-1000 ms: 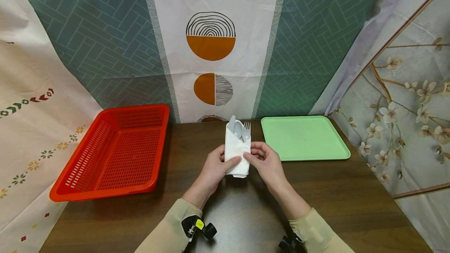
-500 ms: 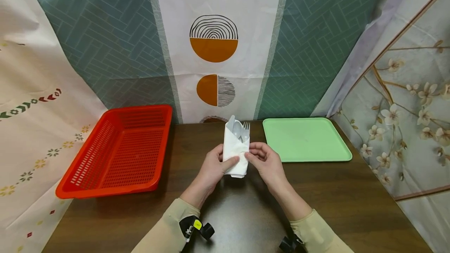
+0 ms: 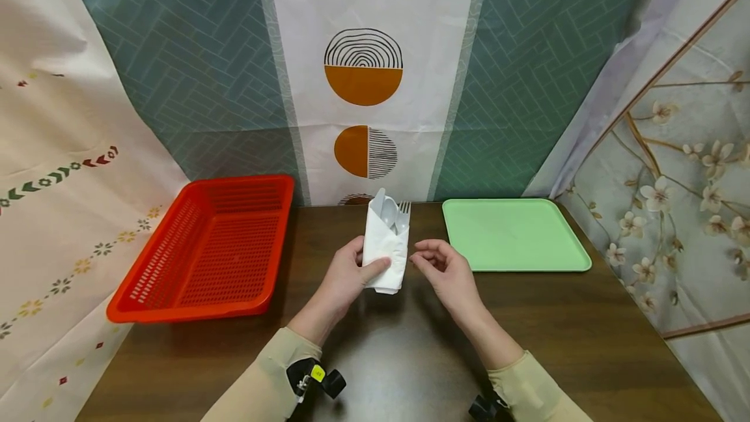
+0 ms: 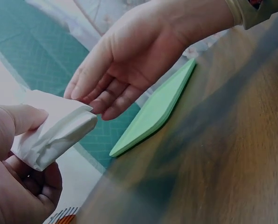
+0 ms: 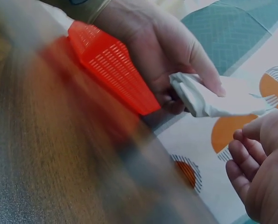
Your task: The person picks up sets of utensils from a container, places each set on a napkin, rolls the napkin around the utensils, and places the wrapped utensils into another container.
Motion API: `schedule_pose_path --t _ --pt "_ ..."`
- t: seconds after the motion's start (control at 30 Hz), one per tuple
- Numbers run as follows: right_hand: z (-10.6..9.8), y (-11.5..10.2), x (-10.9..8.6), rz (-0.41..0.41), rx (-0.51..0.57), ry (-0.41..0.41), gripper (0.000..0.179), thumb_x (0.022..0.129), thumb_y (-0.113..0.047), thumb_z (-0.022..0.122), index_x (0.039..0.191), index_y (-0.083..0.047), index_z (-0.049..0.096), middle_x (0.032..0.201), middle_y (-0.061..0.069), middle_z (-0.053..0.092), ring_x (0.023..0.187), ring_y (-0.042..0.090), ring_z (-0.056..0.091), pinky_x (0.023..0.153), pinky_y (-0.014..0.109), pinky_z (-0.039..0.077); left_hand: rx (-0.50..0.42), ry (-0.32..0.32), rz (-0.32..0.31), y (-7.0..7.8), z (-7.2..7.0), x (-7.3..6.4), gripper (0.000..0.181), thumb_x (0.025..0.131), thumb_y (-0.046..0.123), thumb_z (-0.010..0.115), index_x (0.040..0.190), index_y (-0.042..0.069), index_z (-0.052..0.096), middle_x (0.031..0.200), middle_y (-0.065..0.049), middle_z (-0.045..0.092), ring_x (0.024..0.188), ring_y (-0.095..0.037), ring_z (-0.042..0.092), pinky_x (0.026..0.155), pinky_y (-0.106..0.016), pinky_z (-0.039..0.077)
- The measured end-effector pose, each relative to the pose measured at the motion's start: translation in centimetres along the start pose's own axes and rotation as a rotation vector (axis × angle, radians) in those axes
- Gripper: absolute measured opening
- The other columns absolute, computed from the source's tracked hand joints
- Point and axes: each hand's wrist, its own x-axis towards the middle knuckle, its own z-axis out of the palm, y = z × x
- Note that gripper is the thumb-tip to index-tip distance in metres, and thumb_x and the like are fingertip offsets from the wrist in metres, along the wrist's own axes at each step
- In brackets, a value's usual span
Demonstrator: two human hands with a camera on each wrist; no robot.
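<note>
A folded white napkin [image 3: 383,256] forms a pocket, held upright above the table in the head view. From its top stick out a knife [image 3: 379,199], a spoon [image 3: 389,211] and a fork [image 3: 403,216], all pale grey. My left hand [image 3: 347,277] grips the napkin's left side, thumb across the front and fingers behind. Just off the napkin's right edge is my right hand [image 3: 448,272], its fingers loosely curled and nothing in them. In the right wrist view the fork's tines [image 5: 272,100] show past the napkin, while the left wrist view shows its folded lower end.
A red perforated basket [image 3: 272,259] stands on the left of the brown wooden table [image 3: 404,370]. At the back right lies a light green tray [image 3: 515,236]. Patterned cloth [image 3: 527,83] hangs behind the table and along both sides.
My right hand has let go of the napkin's right edge. The left hand has carried the napkin with its cutlery slightly left, tilting it a little. The head view has also shifted.
</note>
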Motion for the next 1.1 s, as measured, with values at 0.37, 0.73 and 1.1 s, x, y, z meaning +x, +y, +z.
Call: schedule_pose_path --t 0.37,0.73,1.1 --pt "1.0 -0.1 -0.2 -0.116 -0.286 -0.090 0.026 0.104 -0.015 0.079 0.130 -0.014 0.075 0.115 -0.004 0.079 0.110 0.018 0.073 0.100 0.043 0.060 0.125 0.042 0.013 1.8 -2.8 -0.8 0.039 0.097 0.007 0.085 0.131 0.000 0.068 0.112 -0.014 0.078 0.090 -0.026 0.075 0.079 -0.040 0.065" --pt "3.0 -0.7 -0.4 -0.314 -0.555 -0.142 0.034 0.101 -0.019 0.083 0.135 -0.016 0.076 0.126 -0.003 0.077 0.122 0.020 0.071 0.104 0.050 0.057 0.260 0.091 -0.012 3.6 -6.3 -1.6 0.040 0.097 0.010 0.085 0.132 0.004 0.067 0.116 -0.014 0.076 0.093 -0.027 0.073 0.082 -0.039 0.064" --pt "6.2 -1.4 -0.3 -0.536 -0.669 -0.308 0.042 0.104 -0.024 0.080 0.145 -0.015 0.071 0.142 0.001 0.072 0.135 0.022 0.065 0.110 0.046 0.054 0.358 0.100 -0.032 5.2 -10.3 -2.5 0.050 0.099 0.016 0.085 0.141 0.005 0.061 0.127 -0.017 0.072 0.100 -0.032 0.073 0.085 -0.041 0.065"
